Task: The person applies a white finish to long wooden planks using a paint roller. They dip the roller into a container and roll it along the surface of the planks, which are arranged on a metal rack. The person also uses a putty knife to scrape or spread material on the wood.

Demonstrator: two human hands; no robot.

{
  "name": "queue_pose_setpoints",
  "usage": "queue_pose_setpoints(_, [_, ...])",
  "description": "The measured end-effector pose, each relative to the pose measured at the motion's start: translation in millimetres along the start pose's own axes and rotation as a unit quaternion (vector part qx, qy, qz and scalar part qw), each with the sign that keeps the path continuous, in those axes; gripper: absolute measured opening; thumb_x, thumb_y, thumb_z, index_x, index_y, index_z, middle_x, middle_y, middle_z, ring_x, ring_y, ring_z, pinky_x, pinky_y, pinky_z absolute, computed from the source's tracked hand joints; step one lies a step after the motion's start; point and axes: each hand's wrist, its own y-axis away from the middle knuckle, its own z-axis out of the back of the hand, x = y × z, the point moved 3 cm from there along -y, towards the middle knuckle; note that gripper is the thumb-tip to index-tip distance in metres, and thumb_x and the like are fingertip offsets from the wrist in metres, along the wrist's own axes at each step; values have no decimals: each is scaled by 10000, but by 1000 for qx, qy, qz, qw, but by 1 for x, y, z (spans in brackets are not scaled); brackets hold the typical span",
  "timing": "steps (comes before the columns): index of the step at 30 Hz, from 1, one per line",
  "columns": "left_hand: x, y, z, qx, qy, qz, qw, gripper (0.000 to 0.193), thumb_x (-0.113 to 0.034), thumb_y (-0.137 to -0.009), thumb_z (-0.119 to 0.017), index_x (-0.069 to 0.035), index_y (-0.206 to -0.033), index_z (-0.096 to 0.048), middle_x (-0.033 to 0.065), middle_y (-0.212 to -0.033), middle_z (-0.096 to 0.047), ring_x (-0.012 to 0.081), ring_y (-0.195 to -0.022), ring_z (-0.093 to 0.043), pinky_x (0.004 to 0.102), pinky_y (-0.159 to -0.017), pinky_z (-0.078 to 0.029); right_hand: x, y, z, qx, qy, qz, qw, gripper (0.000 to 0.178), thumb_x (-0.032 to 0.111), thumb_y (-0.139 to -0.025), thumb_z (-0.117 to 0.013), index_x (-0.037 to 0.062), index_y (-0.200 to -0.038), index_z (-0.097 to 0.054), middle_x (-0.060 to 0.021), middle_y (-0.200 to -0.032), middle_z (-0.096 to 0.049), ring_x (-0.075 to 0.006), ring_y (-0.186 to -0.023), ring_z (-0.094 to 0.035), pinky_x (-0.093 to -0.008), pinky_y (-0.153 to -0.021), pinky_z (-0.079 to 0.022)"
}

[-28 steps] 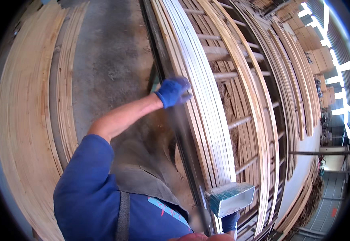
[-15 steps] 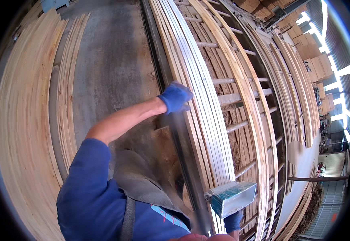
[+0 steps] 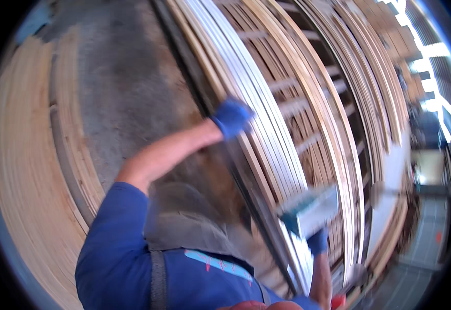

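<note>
My left hand (image 3: 232, 118), in a blue glove, is at the near edge of a row of long wooden strips (image 3: 256, 168). Motion smears its fingers, so their grip on the strips is unclear. Several strips in that row have a shiny whitish top (image 3: 267, 124). At lower right my right hand (image 3: 318, 241), also blue-gloved, is closed on the underside of a teal and whitish box-shaped tool (image 3: 311, 212). The tool is tilted over the far side of the whitish strips, partly blurred; whether it touches them I cannot tell.
A dark metal rail (image 3: 184, 67) runs along the near side of the strips. Beyond them, more loose boards (image 3: 334, 139) lie across a roller frame. On the left, wide stacks of pale boards (image 3: 24, 170) lie beside the grey floor (image 3: 114, 93).
The whole view has shifted. My right hand and the box-shaped tool have moved up and rightward in the picture, bringing my right forearm into sight. My left hand remains at the strips' edge.
</note>
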Motion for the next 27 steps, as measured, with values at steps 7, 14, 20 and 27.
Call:
queue_pose_setpoints(7, [23,-2,-8,-10,-8,-3,1000,438,-517,-697,-748,-95,-789,-675,135,-787,-665,321,-767,-653,436,-698,-508,112,-59,-97,61,498,189,844,115,166,-835,-663,71,-888,-700,-154,-868,-685,-321,-782,-660,-420,-706,-520])
queue_pose_setpoints(14, [41,7,-33,-34,77,-80,993,272,-281,-760,-782,-55,-804,-637,141,-766,-598,329,-702,-582,400,-657,-474,140,-86,-179,-67,397,174,899,168,227,-824,-611,75,-780,-671,-172,-714,-673,-372,-639,-669,-479,-560,-521])
queue_pose_setpoints(20, [62,5,-53,48,88,-25,995,273,-177,-828,-795,15,-909,-618,64,-829,-620,135,-733,-553,276,-698,-483,8,34,-70,-106,399,109,904,134,181,-797,-649,67,-868,-650,-164,-711,-671,-357,-622,-668,-449,-557,-531])
queue_pose_setpoints(27, [31,5,-45,82,207,241,945,302,-223,-805,-787,-35,-1009,-666,78,-934,-662,148,-832,-609,284,-743,-509,-152,259,117,-218,-46,-185,957,299,145,-957,-496,40,-1236,-515,-138,-1145,-619,-254,-1005,-616,-397,-909,-500])
